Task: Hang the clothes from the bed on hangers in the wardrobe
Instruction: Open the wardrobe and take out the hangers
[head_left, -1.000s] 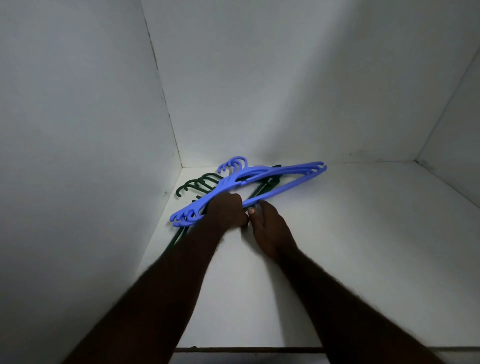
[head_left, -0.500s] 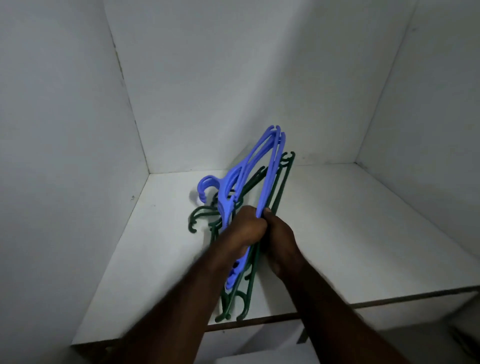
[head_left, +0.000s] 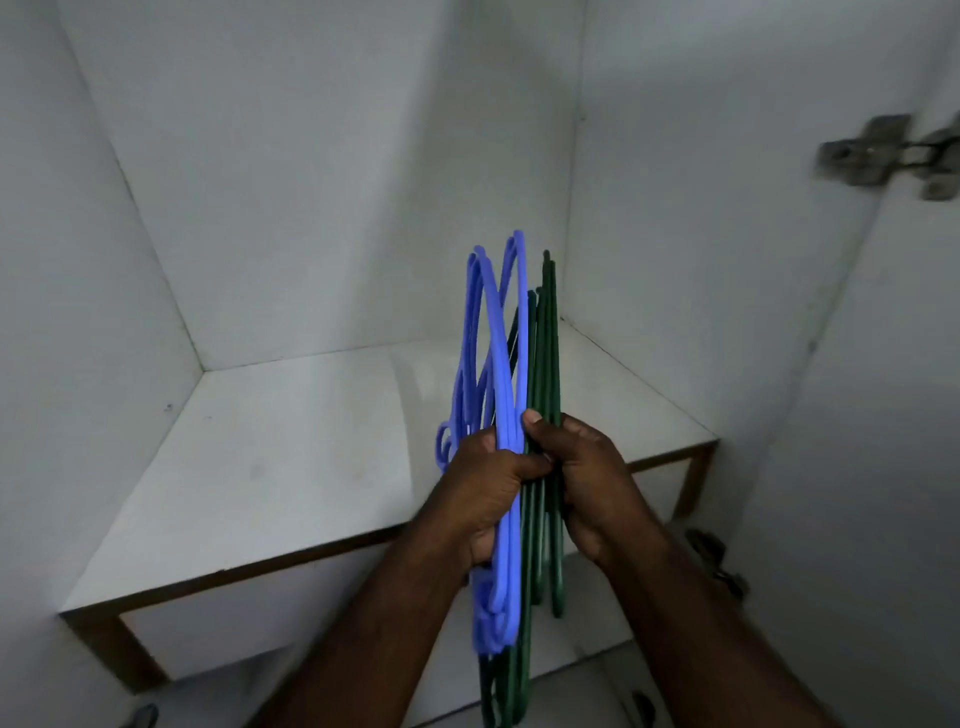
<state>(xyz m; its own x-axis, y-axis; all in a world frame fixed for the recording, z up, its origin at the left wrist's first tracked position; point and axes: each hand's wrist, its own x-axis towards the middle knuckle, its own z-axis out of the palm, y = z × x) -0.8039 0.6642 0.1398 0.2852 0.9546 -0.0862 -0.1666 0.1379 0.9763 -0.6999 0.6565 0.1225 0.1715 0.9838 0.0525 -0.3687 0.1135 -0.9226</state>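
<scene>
1. Gripping the blue hangers (head_left: 494, 338) in the left grip (head_left: 485, 499), with fingers wrapped fully round the bundle.
2. Clasping the green hangers (head_left: 546, 358) in the right grip (head_left: 592, 483), curled closed on them, with the thumb tip against the blue ones.
3. Holding both bundles upright, pressed side by side, clear above the white wardrobe shelf (head_left: 291, 467), near its front edge.
4. Showing, at upper right, a metal hinge (head_left: 878, 153) on the side wall.
</scene>
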